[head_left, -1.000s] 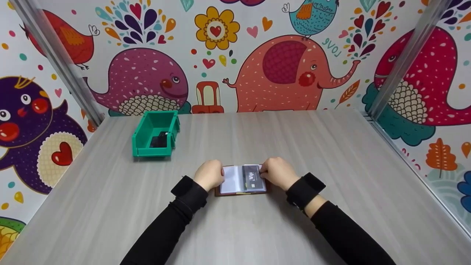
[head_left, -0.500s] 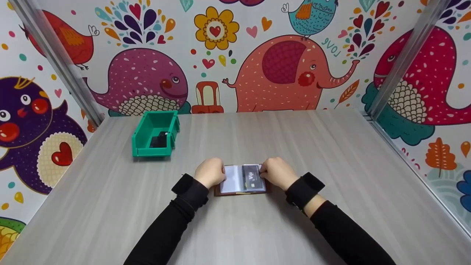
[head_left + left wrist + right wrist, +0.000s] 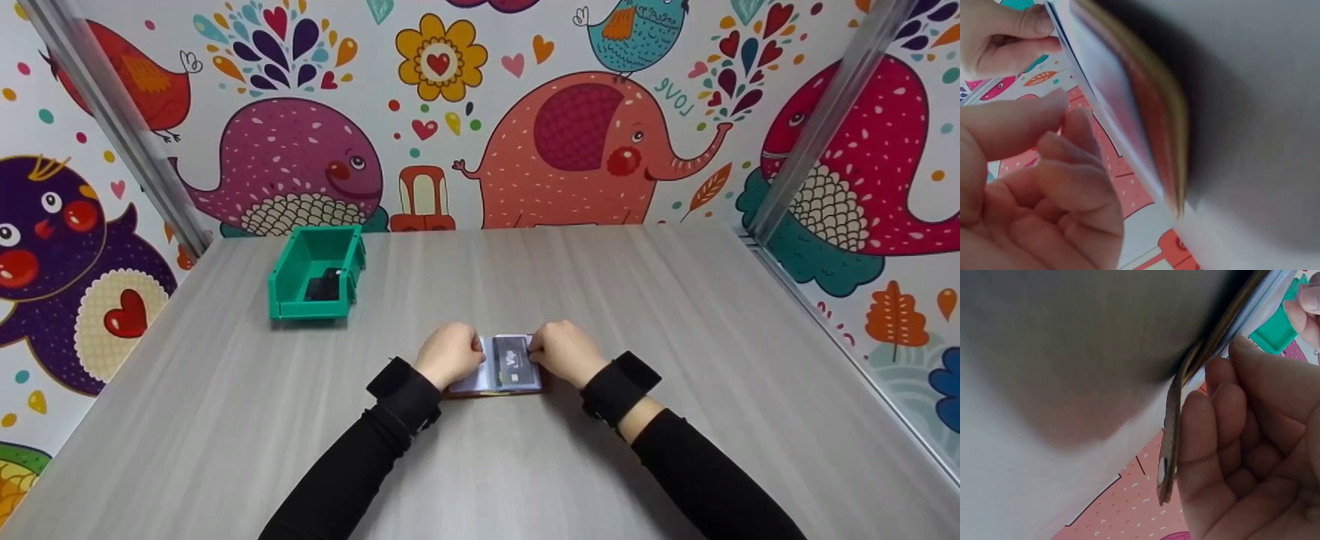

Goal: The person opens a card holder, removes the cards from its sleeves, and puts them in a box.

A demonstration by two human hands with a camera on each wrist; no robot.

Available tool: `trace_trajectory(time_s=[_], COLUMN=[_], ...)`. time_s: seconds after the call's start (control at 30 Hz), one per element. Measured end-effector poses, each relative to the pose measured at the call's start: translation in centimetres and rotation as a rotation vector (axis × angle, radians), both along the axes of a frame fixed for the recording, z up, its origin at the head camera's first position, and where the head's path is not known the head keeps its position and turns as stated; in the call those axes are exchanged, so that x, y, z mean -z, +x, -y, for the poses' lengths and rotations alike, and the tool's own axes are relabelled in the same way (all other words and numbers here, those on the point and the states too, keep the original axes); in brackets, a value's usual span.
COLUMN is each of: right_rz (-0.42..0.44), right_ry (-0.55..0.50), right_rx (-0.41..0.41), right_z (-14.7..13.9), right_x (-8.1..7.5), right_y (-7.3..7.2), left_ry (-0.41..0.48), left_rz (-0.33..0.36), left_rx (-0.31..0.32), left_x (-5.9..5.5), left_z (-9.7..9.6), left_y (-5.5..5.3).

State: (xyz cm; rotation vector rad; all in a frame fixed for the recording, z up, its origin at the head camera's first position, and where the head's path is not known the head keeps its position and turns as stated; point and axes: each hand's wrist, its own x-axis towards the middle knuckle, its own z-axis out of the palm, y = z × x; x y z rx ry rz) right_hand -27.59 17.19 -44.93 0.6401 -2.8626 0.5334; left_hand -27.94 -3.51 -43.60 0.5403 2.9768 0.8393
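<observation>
A small card holder [image 3: 472, 385] with a brown cover lies open on the table between the hands. Its right page shows a dark card [image 3: 513, 363] printed "VIP" behind a clear sleeve; its left page is pale. The left hand [image 3: 451, 352] is over the left page. In the left wrist view its thumb and index finger [image 3: 1081, 126] come close together, with nothing visible between them. The right hand [image 3: 568, 352] pinches the right page's upper outer edge. A strap with a snap [image 3: 1169, 433] hangs from the cover beside the right fingers [image 3: 1196, 430].
A green bin [image 3: 311, 309] stands at the back left of the table [image 3: 637, 285], with black items [image 3: 324, 285] inside. Cartoon-printed walls [image 3: 442, 135] close off the back and sides, with metal posts [image 3: 817, 135] at the corners.
The left hand has moved right from the card holder's left edge to over its left page. The right hand and the card holder stay almost in place.
</observation>
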Motion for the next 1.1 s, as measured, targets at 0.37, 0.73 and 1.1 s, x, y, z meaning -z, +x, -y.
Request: trace_trajectory(time_s=[0.37,0.73,1.1], right_rz=[0.010,-0.004,-0.001], right_ry=[-0.003,0.007,0.008], right_rx=[0.011,0.012,0.014], right_z=[0.0,0.0,0.1], right_x=[0.1,0.1,0.1], right_y=[0.0,-0.1,-0.1], left_ry=[0.014,-0.049,-0.080], left_rz=[-0.023,-0.027,0.003], left_rx=[0.043,0.041,0.031], left_x=[0.8,0.9,0.8], left_z=[-1.0,-1.5,-1.7], left_y=[0.1,0.1,0.2])
